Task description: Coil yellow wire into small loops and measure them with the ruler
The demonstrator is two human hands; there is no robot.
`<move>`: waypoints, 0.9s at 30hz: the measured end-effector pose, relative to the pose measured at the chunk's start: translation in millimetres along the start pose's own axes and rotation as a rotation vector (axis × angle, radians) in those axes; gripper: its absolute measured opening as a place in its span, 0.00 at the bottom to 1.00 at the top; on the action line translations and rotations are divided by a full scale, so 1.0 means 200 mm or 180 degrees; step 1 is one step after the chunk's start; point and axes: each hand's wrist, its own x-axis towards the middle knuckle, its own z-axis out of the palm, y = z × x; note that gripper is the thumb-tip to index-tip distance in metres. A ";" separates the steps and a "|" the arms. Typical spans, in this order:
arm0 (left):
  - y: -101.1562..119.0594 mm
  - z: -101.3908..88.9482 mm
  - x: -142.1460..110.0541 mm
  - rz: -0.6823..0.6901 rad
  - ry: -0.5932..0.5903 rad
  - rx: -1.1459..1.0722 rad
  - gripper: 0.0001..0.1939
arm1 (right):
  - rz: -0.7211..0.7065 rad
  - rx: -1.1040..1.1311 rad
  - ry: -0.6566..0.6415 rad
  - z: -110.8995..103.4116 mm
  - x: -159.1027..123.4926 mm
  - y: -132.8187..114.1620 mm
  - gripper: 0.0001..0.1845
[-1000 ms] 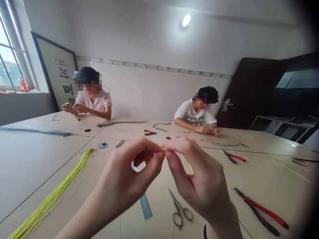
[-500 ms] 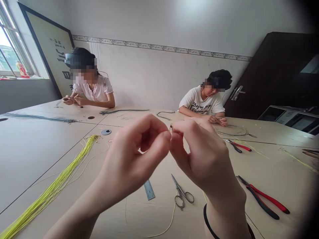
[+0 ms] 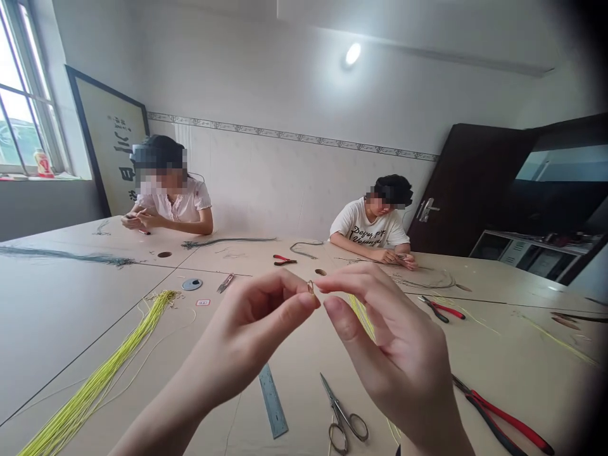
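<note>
My left hand (image 3: 266, 329) is closed in a pinch, thumb against index finger. A small gold-coloured loop (image 3: 310, 286) sticks up between those fingertips; its exact kind is too small to tell. Just to its right is my right hand (image 3: 394, 342), thumb and index finger apart, with the index fingertip close to the loop. I cannot tell whether that fingertip touches it. Below the hands lie scissors (image 3: 342, 418) and a steel ruler (image 3: 274, 402). Yellow cords (image 3: 363, 316) show partly behind my right hand.
A bundle of yellow cords (image 3: 109, 367) stretches along the left side. Red-and-black pliers (image 3: 503, 415) lie at right, with smaller pliers (image 3: 444, 309) beyond. Thread snips (image 3: 225, 283) and a grey disc (image 3: 192, 285) lie farther back. Two people (image 3: 173, 202) work across the table.
My right thumb and index finger have parted and moved off the left fingertips. The loop now shows in my left pinch. The view has tilted upward, and both hands sit lower in it.
</note>
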 end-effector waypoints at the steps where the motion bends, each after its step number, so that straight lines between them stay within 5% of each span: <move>1: 0.00 0.00 0.00 -0.0033 -0.0035 -0.0040 0.13 | -0.0033 0.0025 -0.0007 0.00 0.00 0.00 0.07; 8: -0.01 0.02 -0.02 0.0071 -0.0018 0.0104 0.14 | -0.0168 0.0220 0.0024 0.02 0.00 -0.01 0.06; 13: -0.01 0.01 -0.03 0.0127 0.0291 0.0045 0.12 | 0.0083 -0.0500 0.0013 0.00 0.03 0.03 0.06; 15: 0.00 0.00 -0.04 0.0303 0.0512 -0.0211 0.09 | 0.0739 -0.1077 -0.0612 0.04 0.04 0.06 0.09; 17: 0.00 -0.02 -0.04 0.0483 0.0718 -0.0410 0.07 | 0.1404 -0.1485 -0.1652 0.13 0.05 0.11 0.13; 21: 0.01 -0.05 -0.05 0.0574 0.1141 -0.0388 0.08 | 0.1803 -0.1701 -0.3225 0.43 -0.01 0.22 0.08; 24: 0.03 -0.05 -0.06 0.0669 0.1225 -0.0444 0.09 | 0.1987 -0.1835 -0.3897 0.63 -0.09 0.29 0.10; 27: 0.05 -0.06 -0.06 0.0790 0.1233 -0.0655 0.10 | 0.2077 -0.1938 -0.4184 0.72 -0.13 0.35 0.11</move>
